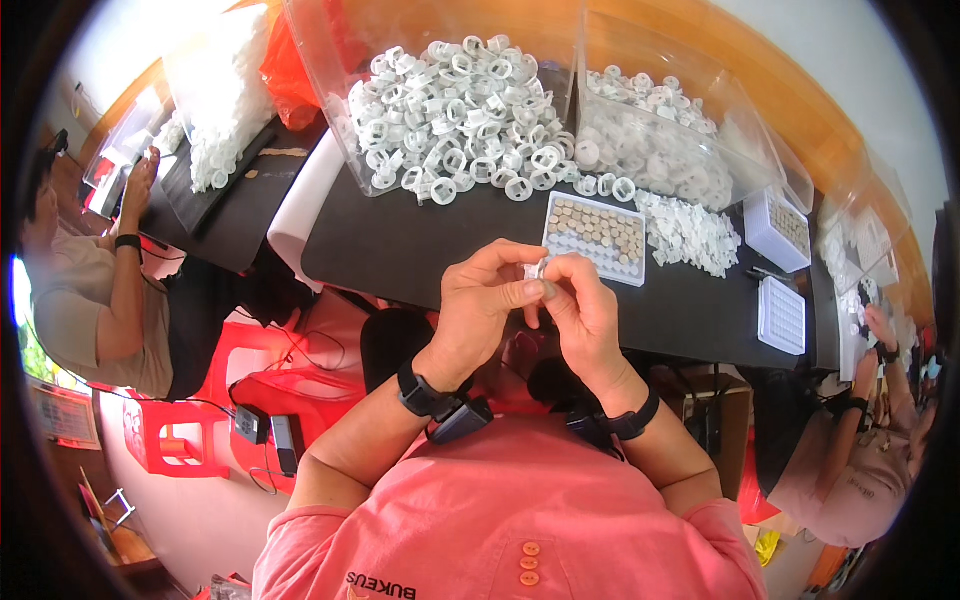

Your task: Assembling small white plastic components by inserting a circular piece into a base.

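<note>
My hands meet in front of my chest at the near edge of the black table (400,250). Fingers and thumb of my left hand (475,305) are closed on a small white plastic piece (532,271). My right hand (588,315) pinches at the same spot, its thumb and forefinger touching the piece; whether it grips something separate is hidden by the fingertips. Just beyond my right hand lies a white tray (573,244) with rows of small round tan discs (600,222) in its far wells.
A big heap of white plastic rings (460,120) lies at the back, beside a clear bin (690,120) of white parts. Small white pieces (690,232) are piled right of the tray. Farther right stand a disc-filled box (777,232) and another white tray (782,316). People (110,290) sit on both sides.
</note>
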`<action>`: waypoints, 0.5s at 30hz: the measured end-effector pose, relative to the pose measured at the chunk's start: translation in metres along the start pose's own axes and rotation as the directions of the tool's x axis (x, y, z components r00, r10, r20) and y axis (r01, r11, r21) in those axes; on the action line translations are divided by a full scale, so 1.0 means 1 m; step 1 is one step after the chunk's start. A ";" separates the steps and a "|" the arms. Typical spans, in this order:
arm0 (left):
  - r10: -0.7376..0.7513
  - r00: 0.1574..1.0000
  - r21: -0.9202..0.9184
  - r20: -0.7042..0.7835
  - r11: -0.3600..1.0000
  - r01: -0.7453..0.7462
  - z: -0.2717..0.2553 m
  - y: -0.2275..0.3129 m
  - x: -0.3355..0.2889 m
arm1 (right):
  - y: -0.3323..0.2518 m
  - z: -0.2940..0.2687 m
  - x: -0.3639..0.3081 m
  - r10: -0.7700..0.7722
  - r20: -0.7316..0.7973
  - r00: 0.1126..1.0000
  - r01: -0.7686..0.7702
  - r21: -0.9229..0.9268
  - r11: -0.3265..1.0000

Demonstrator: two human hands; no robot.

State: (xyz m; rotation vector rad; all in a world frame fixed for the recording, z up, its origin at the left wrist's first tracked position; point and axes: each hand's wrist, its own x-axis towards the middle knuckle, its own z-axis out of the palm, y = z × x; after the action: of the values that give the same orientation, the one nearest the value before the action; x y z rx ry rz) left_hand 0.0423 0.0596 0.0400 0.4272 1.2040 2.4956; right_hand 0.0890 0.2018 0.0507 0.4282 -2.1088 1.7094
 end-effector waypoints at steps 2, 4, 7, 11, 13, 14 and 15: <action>0.006 0.999 0.002 0.034 1.000 -0.006 -0.006 -0.003 0.000 | 0.003 0.001 0.000 -0.007 -0.007 1.000 0.007 0.023 1.000; 0.010 0.998 0.003 0.068 1.000 -0.010 -0.008 -0.006 0.000 | 0.003 0.002 -0.001 -0.012 -0.015 1.000 0.012 0.045 0.999; 0.045 0.996 0.042 0.081 0.998 -0.049 -0.007 -0.007 0.000 | 0.002 0.006 -0.004 0.079 -0.053 0.995 -0.075 0.069 0.995; 0.054 0.995 0.039 0.089 0.998 -0.058 -0.007 -0.005 0.001 | 0.004 0.006 -0.003 0.047 -0.081 0.996 -0.038 0.115 0.993; 0.038 0.995 0.035 0.087 0.999 -0.041 -0.007 -0.004 0.000 | 0.003 0.004 -0.002 0.019 -0.060 0.998 -0.015 0.068 0.998; 0.030 0.997 0.030 0.076 0.999 -0.032 -0.008 -0.004 0.001 | 0.003 0.003 0.000 0.012 -0.038 0.999 -0.009 0.082 0.997; 0.023 0.998 0.026 0.067 0.999 -0.025 -0.008 -0.004 0.001 | 0.003 0.002 0.000 0.002 -0.017 1.000 0.000 0.097 0.995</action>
State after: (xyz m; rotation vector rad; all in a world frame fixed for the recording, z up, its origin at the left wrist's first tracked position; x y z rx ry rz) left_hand 0.0390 0.0570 0.0321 0.5298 1.2144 2.4672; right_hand 0.0871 0.2003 0.0479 0.4388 -2.0207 1.8150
